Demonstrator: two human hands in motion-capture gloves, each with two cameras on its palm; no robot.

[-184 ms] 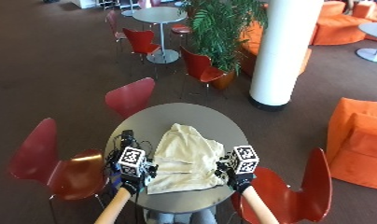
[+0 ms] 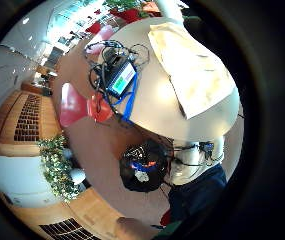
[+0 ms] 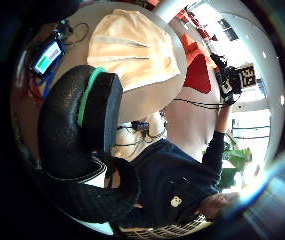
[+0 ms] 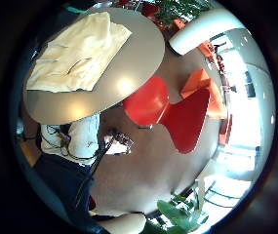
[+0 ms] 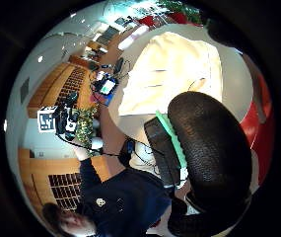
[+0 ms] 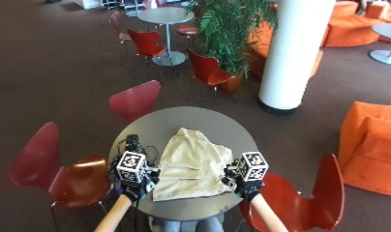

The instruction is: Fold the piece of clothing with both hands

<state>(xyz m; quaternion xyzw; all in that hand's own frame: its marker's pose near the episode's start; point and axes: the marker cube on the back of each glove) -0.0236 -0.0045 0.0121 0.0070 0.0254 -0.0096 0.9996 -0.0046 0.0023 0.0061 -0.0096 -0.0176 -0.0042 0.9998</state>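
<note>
A cream garment [image 6: 192,164] lies partly folded on the round grey table [image 6: 183,121], its wide edge towards the person. My left hand [image 6: 134,182] hovers above the table's near left rim, beside the garment's near left corner. My right hand [image 6: 242,183] hovers at the near right rim by the other corner. Neither hand touches the cloth. In the left thumb side palm view a relaxed, bent gloved finger [image 3: 82,145] holds nothing, with the garment [image 3: 132,45] beyond it. The right thumb side palm view likewise shows a gloved finger [image 5: 209,148] over the garment [image 5: 174,74].
A small device with tangled cables [image 6: 132,145] sits on the table's left side. Red chairs stand at the left [image 6: 60,174], at the back [image 6: 136,99] and at the right [image 6: 311,198]. A white pillar [image 6: 292,48] and a plant [image 6: 231,29] stand further back.
</note>
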